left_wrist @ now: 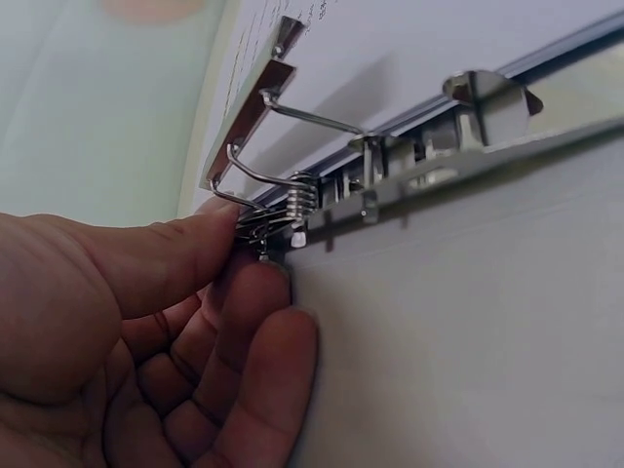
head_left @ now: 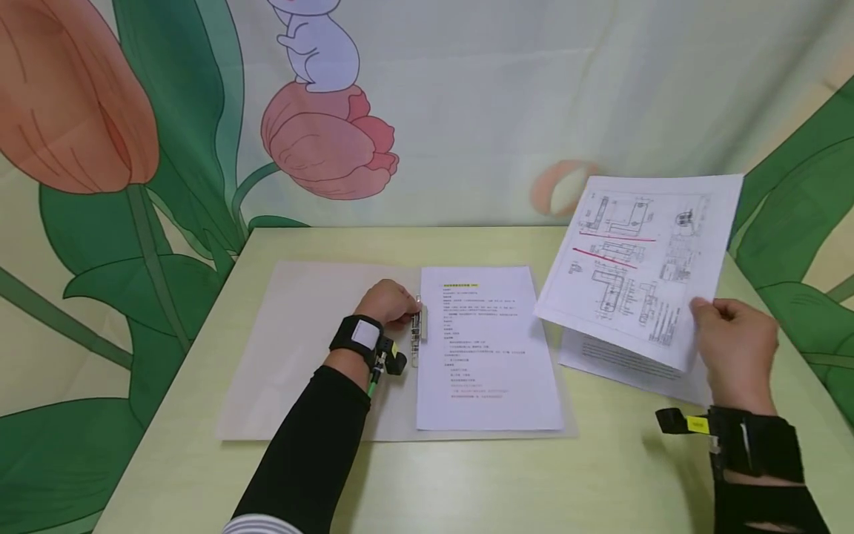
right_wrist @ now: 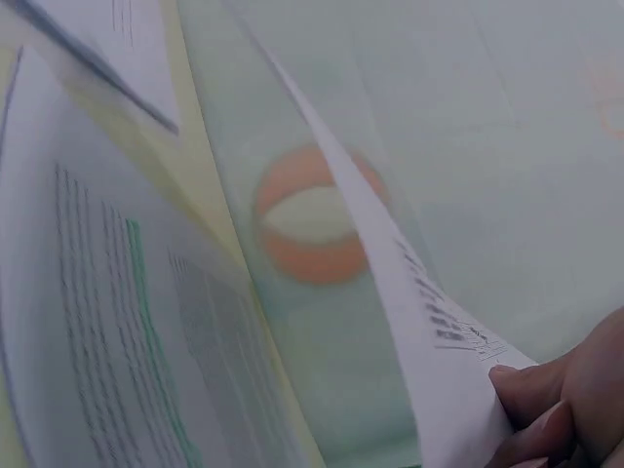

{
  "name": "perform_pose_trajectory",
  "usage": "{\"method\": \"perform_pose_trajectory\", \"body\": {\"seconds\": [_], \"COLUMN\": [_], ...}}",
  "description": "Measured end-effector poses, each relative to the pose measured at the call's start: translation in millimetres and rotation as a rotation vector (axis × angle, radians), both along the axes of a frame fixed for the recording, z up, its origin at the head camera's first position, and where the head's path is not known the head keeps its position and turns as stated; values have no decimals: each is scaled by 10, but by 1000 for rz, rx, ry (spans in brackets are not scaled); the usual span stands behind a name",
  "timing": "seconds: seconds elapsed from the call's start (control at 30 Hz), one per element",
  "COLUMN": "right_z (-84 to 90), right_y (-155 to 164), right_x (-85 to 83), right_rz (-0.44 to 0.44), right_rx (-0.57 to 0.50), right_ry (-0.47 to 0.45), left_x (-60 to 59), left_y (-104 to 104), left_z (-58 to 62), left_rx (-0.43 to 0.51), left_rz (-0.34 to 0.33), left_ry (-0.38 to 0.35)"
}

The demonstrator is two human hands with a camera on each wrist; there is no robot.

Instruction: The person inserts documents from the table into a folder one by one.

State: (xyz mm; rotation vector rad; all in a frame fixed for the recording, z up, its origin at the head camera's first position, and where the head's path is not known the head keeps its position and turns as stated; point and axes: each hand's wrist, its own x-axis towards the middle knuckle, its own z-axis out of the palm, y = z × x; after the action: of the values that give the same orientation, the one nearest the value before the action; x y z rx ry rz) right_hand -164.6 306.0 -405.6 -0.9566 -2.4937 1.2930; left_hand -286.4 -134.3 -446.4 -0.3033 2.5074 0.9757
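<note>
A pale folder (head_left: 300,348) lies spread open on the table, with a metal spring clip (head_left: 418,341) along its spine. My left hand (head_left: 387,302) pinches the clip's end near its coiled spring (left_wrist: 302,198) between thumb and fingers. The clip's metal pressing bar (left_wrist: 252,112) stands raised. On the folder's right half lies a printed page (head_left: 487,348) with a yellow-highlighted heading. My right hand (head_left: 740,348) pinches a sheet with technical drawings (head_left: 640,259) and red lines by its lower right corner, holding it tilted up.
Under the raised sheet, another printed sheet (head_left: 620,360) rests on the table at the right; green highlighting shows on the printed sheet (right_wrist: 146,322) in the right wrist view. A curtain with tulips and a rabbit (head_left: 320,48) hangs behind the table's far edge.
</note>
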Motion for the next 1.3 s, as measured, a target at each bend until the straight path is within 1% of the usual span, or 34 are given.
{"method": "perform_pose_trajectory", "body": {"seconds": [0.03, 0.1, 0.2, 0.27, 0.37, 0.47, 0.6, 0.83, 1.3], "right_z": [-30, -104, -223, -304, -416, -495, -552, -568, -568], "right_y": [-66, -205, -445, -610, -855, -1049, -1203, -1274, -1357], "right_x": [7, 22, 44, 53, 60, 63, 75, 86, 96], "right_rz": [27, 112, 264, 350, 442, 503, 532, 546, 573], "right_rx": [-30, -80, -120, -131, -105, -54, 8, 8, 66], "right_ry": [-2, -9, -29, -45, -68, -83, -96, -114, -122], "left_x": [-2, -4, -7, -9, -12, -14, -7, 12, 46], "left_y": [1, 3, 2, -4, -10, -12, -5, 0, 1], "left_z": [-4, -7, -11, -18, -28, -36, -24, 14, 67], "left_rx": [2, 6, 8, 7, 1, 5, 32, 54, 44], "left_rz": [5, 13, 15, 12, 5, 9, 28, 39, 27], "left_ry": [-3, -9, -11, -9, -6, -8, -19, -17, -20]}}
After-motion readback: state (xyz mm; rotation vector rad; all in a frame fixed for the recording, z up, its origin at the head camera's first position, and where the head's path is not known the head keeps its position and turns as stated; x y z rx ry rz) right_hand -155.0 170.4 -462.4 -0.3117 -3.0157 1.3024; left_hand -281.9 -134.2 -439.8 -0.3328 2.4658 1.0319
